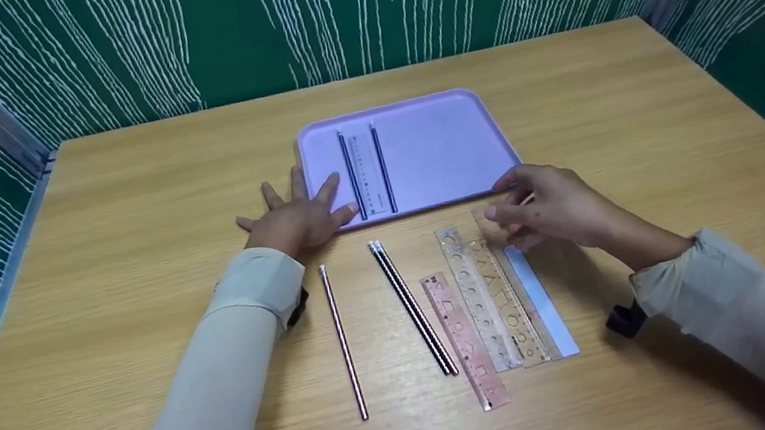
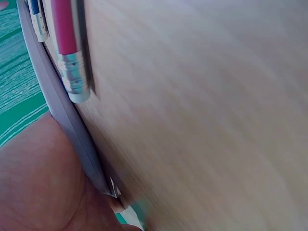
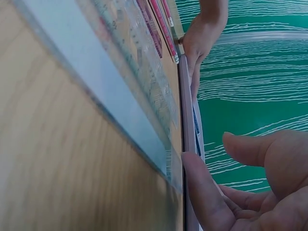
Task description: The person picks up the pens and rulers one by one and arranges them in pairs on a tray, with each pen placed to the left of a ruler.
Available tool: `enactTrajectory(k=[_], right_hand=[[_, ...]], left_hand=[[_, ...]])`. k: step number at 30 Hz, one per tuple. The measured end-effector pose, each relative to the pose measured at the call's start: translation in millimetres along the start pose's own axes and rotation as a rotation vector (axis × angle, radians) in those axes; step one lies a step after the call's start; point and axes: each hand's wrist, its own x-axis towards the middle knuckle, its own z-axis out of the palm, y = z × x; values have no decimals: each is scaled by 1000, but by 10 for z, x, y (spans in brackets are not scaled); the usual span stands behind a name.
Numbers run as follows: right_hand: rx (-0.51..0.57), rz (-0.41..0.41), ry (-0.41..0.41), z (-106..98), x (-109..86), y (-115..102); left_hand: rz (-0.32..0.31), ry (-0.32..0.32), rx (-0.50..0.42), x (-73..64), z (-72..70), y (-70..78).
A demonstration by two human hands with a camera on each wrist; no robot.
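My left hand [image 1: 296,220] rests with fingers spread at the front left corner of a purple tray [image 1: 444,145]. Inside the tray, a clear ruler [image 1: 369,175] lies between two dark pencils [image 1: 351,174]. My right hand [image 1: 556,208] is at the tray's front right corner, above the far ends of several rulers. Its fingers are loosely bent, and in the right wrist view the index finger [image 3: 204,192] meets the tray rim while the thumb [image 3: 250,148] stands apart, nothing between them. Under and beside it lie a bluish ruler [image 1: 544,305], a yellowish stencil ruler [image 1: 504,295] and a clear one [image 1: 475,300].
A pink ruler [image 1: 464,343] lies left of the other rulers. Farther left are a pair of pencils [image 1: 413,309] side by side and a single pinkish pencil [image 1: 343,342]. Green panels [image 1: 235,40] with white streaks border the wooden table [image 1: 146,205].
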Motion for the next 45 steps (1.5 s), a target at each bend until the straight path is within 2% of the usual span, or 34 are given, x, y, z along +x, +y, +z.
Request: enactTrajectory(k=[16,24,34,45], right_hand=[[-11,-14,-11,28,-111,125],[-75,-6,7,58,-144,151],[-177,12,5,86,-207,156],[-264,-32,12,135,-223,159]], left_hand=[[-2,-16,2,41,1,-16],[-9,-36,-8,35,-12,-26],[0,-19,-9,10,-5,-16],[1,-32,0,11,-17,-8]])
